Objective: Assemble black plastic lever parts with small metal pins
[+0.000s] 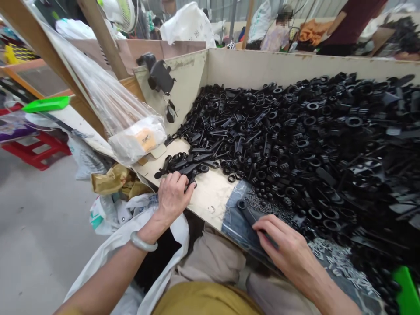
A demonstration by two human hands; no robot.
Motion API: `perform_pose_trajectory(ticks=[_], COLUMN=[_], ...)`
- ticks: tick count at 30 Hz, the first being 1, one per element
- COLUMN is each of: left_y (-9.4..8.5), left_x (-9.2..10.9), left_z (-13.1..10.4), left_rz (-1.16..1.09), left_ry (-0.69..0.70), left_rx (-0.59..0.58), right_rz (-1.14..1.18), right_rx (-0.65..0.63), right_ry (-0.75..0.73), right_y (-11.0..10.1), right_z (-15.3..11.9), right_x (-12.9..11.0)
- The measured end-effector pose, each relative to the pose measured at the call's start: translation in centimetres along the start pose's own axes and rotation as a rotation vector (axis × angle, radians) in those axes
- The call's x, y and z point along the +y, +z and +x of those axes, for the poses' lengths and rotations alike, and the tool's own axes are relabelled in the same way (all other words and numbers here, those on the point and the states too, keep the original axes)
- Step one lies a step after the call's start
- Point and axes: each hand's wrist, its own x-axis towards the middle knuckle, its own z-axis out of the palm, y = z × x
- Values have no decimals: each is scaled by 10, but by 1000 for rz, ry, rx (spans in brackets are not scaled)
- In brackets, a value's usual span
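Observation:
My left hand (173, 194) is closed at the table's left front edge, its fingertips curled on black plastic parts (192, 164) of a small heap. A pale bangle circles that wrist. My right hand (278, 240) grips the lower end of a long black plastic piece (247, 211) with a round ring at its far end. That piece lies over a dark blue mat (234, 218) at the front edge. Beyond both hands spreads a large pile of black parts (262, 127), with rings and arms mixed together.
Small metal pieces (344, 262) lie right of my right hand, near a green scoop (407, 291). An open white sack (108, 258) stands below my left arm. A plastic bag (138, 135) hangs at the left. Two people are behind the back board (295, 61).

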Motion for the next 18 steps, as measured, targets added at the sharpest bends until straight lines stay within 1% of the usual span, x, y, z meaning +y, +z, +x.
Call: perform_pose_trajectory(ticks=[2, 4, 6, 8, 9, 11, 13, 15, 16, 18], left_y=[1, 3, 4, 5, 5, 4, 1, -7, -13, -24], left_x=[9, 21, 31, 40, 42, 44, 42, 38, 36, 32], left_z=[2, 1, -2, -5, -7, -10, -14, -18, -21, -25], left_rz=[-156, -279, -350, -434, -479, -575, -669, -824, -938, -1236], left_ry=[-19, -38, -57, -89, -114, -178, -238, -321, -391, -624], left_rx=[-53, -94, -122, -148, -157, -159, -150, -146, -153, -195], right_rz=[-34, -84, -133, -125, -88, 50, 133, 160, 169, 160], right_rx=[13, 37, 75, 128, 151, 161, 111, 55, 7, -27], right_ry=[15, 42, 72, 98, 111, 120, 156, 239, 285, 328], right_y=[-13, -24, -29, -27, -22, -4, 21, 47, 58, 73], right_z=[-25, -43, -50, -42, -32, -2, 36, 73, 88, 111], right_x=[11, 19, 19, 11, 5, -10, -24, -33, -35, -34])
